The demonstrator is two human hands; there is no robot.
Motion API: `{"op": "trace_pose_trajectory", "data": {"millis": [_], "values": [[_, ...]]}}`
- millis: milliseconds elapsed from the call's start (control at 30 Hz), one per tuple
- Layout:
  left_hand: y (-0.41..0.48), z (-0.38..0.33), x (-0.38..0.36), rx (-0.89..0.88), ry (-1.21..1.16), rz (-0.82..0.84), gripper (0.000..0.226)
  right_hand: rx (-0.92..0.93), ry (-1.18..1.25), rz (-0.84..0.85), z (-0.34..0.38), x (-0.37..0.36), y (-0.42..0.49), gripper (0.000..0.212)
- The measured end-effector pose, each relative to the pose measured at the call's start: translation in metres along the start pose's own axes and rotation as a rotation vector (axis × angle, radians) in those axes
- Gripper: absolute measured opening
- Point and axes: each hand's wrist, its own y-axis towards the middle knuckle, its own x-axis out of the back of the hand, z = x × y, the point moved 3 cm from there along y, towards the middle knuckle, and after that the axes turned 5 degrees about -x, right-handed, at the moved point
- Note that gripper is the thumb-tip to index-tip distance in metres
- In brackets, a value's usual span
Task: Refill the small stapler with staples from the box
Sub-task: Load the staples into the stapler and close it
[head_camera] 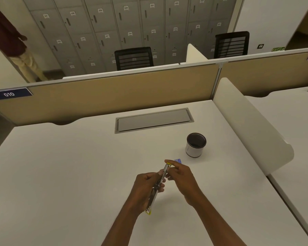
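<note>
A small metal stapler (158, 187) with yellow ends is swung open into one long strip above the white desk (69, 166). My left hand (146, 189) grips its lower half. My right hand (181, 176) pinches the upper end near the yellow tip with thumb and forefinger. A small blue staple box (178, 160) lies on the desk just beyond my right fingers, mostly hidden by them.
A round cup (196, 145) with a dark inside stands right of the box. A grey cable flap (154, 120) sits further back. A tan partition (105, 93) bounds the desk's far edge, a white divider (252, 125) its right side. A person (9, 41) stands far left.
</note>
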Motion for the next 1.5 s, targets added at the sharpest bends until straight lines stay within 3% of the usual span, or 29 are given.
{"op": "trace_pose_trajectory", "data": {"millis": [133,233,433,533,667,833,1033,1300,1433,1500], "values": [[-0.005,0.001,-0.001,0.065,-0.095,0.127,0.02,-0.018,0.09,0.034,0.006,0.002,-0.001,0.028],[-0.005,0.004,0.0,0.091,-0.169,0.111,0.022,-0.022,0.097,0.029,0.005,0.003,0.0,0.038],[0.0,0.009,0.006,0.154,-0.292,0.12,0.024,-0.017,0.235,-0.004,0.004,0.012,0.008,0.031],[-0.001,0.01,0.01,0.164,-0.239,0.172,0.027,0.0,0.236,-0.053,0.004,0.017,0.01,0.026],[-0.006,0.007,0.011,0.018,-0.025,0.237,0.038,-0.016,0.197,-0.151,-0.002,0.022,0.015,0.021],[-0.002,0.0,0.009,-0.23,0.391,0.045,0.029,0.017,0.091,-0.208,-0.005,0.019,0.016,0.014],[0.002,-0.008,0.001,-0.334,0.441,-0.136,0.01,0.16,-0.169,-0.19,-0.004,0.003,0.013,0.017],[0.009,-0.013,0.0,-0.284,0.517,-0.161,0.038,0.242,-0.273,-0.04,-0.001,-0.018,-0.002,0.042],[0.011,-0.013,0.0,-0.248,0.496,-0.115,0.043,0.217,-0.325,-0.143,-0.007,-0.024,-0.005,0.045],[0.012,-0.011,0.0,-0.236,0.488,-0.084,0.043,0.235,-0.382,-0.204,-0.007,-0.027,-0.006,0.037]]}}
